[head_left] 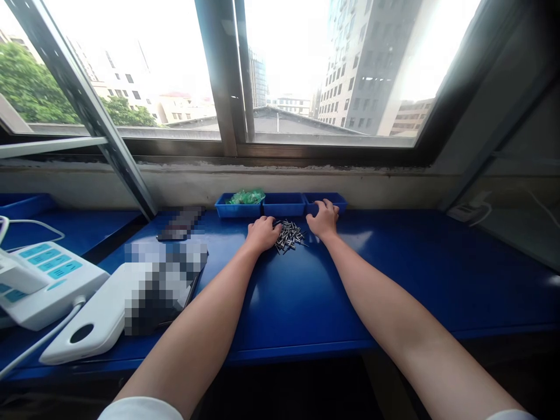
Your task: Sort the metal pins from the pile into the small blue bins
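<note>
The pile of small metal pins [289, 235] lies on the blue surface [297, 303], toward the rear edge and well back from the front edge. A few pins lie loose at the margin of the pile.

Left hand [262, 233]: positioned at the left side of the pile, fingers bent narrow and thumb against the pins. Whether it grips a pin cannot be told.

Right hand [324, 220]: positioned right of the pile, thumb and fingers spread wide, at the front wall of the right bin [342, 204]. Contact with the wall cannot be determined.

3 blue bins stand in 1 row along the rear edge. The middle bin [284, 207] is directly behind the pile; the left bin [223, 209] contains green material [246, 197].

Room for movement: from the pile to the front edge, and from the right hand to the right edge. Toward the left edge, room is limited by a power strip [94, 274], a white device [96, 318] and a dark, blurred item [175, 235].
</note>
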Tool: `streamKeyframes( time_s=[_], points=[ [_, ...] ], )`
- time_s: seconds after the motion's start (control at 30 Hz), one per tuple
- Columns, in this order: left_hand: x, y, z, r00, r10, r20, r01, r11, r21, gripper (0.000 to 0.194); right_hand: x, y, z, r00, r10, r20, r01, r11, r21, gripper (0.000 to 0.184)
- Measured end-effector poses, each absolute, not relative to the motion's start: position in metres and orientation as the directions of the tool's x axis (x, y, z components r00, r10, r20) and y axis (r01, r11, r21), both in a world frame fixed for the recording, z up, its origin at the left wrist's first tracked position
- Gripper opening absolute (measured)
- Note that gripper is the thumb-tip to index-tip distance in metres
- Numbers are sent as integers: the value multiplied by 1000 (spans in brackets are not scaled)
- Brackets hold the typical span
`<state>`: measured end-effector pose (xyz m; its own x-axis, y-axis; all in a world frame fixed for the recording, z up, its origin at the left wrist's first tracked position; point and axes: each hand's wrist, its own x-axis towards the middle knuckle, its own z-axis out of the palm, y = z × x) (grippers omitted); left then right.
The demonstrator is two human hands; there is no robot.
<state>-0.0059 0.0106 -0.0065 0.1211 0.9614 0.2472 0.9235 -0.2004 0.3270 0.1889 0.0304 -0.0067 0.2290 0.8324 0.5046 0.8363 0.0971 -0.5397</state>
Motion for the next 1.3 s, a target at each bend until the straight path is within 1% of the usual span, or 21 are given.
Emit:
streamKeyframes(
  time_s=[0.07,0.13,0.23,0.33,0.4,0.47,0.53,0.6,0.63,0.7,0.77,1.0,1.17,1.3],
  points=[
    [-7,11,-8,145,956,255,917,-227,328,44,186,28,-3,194,832,519,811,162,-562,30],
    [-7,12,-9,160,952,260,916,-241,319,43,182,25,1,127,862,490,791,210,-575,19],
    [-6,11,-9,174,947,268,919,-254,300,43,177,22,2,35,899,437,790,243,-563,13],
    [-6,9,-6,180,944,278,921,-261,289,41,174,22,-2,-32,908,418,793,277,-542,11],
    [-7,9,-4,133,937,322,925,-234,299,37,172,23,-5,-70,910,408,794,299,-530,11],
    [-10,11,-3,39,924,381,929,-174,326,35,172,23,-7,-90,912,400,792,309,-527,12],
    [-15,14,-3,-63,913,404,927,-96,364,33,172,23,-7,-95,916,390,789,308,-532,13],
    [-21,18,-3,-137,922,362,911,-26,412,29,172,22,-7,-94,921,378,785,302,-541,13],
    [-24,20,-4,-160,936,314,898,6,440,27,172,21,-6,-91,923,373,785,297,-544,13],
    [-27,23,-4,-178,958,225,876,50,480,26,172,21,-6,-84,925,370,782,291,-551,13],
    [-28,24,-4,-173,969,175,868,66,492,27,172,20,-6,-77,924,375,779,290,-555,13],
    [-26,26,-3,-177,975,137,869,90,487,29,169,18,-6,-91,922,375,770,304,-561,14],
    [-25,28,0,-188,978,87,848,117,518,22,166,18,-7,-124,924,360,771,319,-552,13],
    [-25,30,0,-199,977,74,830,128,543,20,166,18,-8,-130,922,364,773,324,-544,12]
  ],
)
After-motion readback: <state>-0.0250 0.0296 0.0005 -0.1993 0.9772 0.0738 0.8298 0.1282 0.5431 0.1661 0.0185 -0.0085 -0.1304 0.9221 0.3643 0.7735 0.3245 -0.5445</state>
